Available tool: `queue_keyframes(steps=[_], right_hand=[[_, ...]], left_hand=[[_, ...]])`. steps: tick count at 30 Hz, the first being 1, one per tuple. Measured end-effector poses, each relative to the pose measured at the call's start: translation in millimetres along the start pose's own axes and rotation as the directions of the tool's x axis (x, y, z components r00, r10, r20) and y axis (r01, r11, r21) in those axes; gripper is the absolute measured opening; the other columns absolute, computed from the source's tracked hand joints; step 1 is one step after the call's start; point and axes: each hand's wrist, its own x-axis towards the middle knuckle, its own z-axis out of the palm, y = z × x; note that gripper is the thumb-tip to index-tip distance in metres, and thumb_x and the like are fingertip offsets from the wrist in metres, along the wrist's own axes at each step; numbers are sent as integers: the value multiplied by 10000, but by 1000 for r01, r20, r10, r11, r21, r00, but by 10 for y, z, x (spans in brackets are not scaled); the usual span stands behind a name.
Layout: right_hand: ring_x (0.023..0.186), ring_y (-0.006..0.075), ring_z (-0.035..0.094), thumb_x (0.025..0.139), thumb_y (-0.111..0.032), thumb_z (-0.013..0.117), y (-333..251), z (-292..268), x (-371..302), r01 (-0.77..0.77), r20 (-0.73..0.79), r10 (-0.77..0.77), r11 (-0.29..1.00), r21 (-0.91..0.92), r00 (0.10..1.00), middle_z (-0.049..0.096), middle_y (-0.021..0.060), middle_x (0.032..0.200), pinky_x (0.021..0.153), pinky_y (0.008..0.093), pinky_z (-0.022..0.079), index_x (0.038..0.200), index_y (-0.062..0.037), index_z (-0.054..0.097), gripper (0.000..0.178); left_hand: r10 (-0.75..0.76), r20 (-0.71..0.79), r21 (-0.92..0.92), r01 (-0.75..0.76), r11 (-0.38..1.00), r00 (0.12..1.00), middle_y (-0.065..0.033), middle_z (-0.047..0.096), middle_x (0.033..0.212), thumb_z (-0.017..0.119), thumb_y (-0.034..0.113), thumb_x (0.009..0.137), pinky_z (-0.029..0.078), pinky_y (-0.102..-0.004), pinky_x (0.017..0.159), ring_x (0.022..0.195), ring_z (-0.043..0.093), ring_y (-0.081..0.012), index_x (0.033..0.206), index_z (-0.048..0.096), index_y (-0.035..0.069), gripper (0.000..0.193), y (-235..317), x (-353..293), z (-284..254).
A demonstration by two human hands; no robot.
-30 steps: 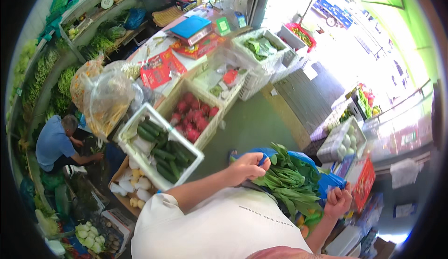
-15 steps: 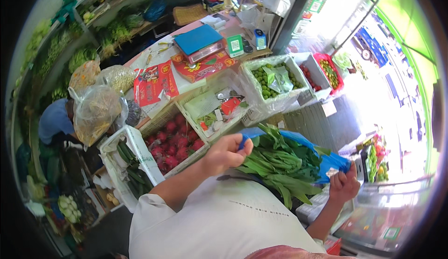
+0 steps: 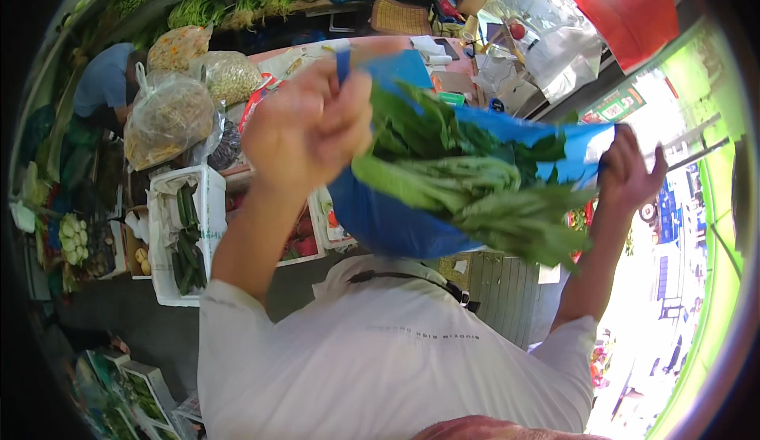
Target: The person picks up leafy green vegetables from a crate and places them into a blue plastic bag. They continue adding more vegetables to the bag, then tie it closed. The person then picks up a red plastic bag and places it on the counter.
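A blue plastic bag (image 3: 400,222) hangs stretched between my raised hands, in front of my chest. Long leafy greens (image 3: 475,175) stick out of its mouth, their leaf tips leaning over the near side. My left hand (image 3: 313,119), blurred by motion, is closed in a fist with a strip of the blue bag showing above it. At the opposite side, my right hand (image 3: 629,171) grips the other handle of the bag, its thumb pointing outward. The roots or stem ends inside the bag are hidden.
At the left stands a white foam box (image 3: 212,226) of dark green cucumbers. Clear stuffed bags (image 3: 170,127) sit on the table beyond it, near a person in blue (image 3: 103,80). A blue-topped scale (image 3: 405,69) is partly hidden behind the greens; a red bag (image 3: 625,16) hangs at upper right.
Both hands have risen and the blue bag with the greens has come up with them, closer to the camera. My view has shifted, so the table and boxes sit differently.
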Motion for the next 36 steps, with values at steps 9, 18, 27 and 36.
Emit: queue_keyframes(steps=[9, 18, 27, 36], right_hand=[[629, 160, 307, 833, -381, 632, -477, 390, 2780, -122, -42, 129, 982, 142, 991, 319, 53, 801, 582, 329, 258, 936, -22, 371, 456], [677, 202, 363, 843, -487, 569, 92, 267, 4321, 0, -268, -11, 999, -39, 963, 375, 82, 825, 632, 386, 284, 1003, -6, 397, 534], [595, 175, 365, 886, -310, 591, 1094, -1486, 5437, -132, -419, 148, 989, 68, 896, 411, 60, 775, 621, 373, 326, 948, -43, 380, 346], [686, 195, 569, 939, -294, 691, 1238, -2603, 5544, -501, -419, 345, 791, -352, 840, 591, 53, 795, 671, 335, 482, 918, -22, 561, 303]], left_hand=[[187, 53, 177, -193, 965, 981, 19, 414, 737, 579, 317, 911, 359, -256, 483, 545, 418, -95, 1338, 441, -139, 640, 841, 1620, -313], [360, -102, 360, -303, 883, 927, 29, 399, 666, 589, 227, 886, 327, -246, 475, 520, 401, -92, 1179, 510, -83, 434, 790, 2561, -904], [186, -469, 268, -62, 962, 863, 25, 400, 677, 615, 189, 883, 355, -272, 538, 565, 407, -112, 1401, 400, -130, 645, 268, 2930, -2713], [189, -391, 596, 91, 798, 901, -50, 589, 759, 617, 128, 931, 502, -330, 768, 747, 605, -198, 1106, 625, -48, 248, -379, 3681, -2745]])
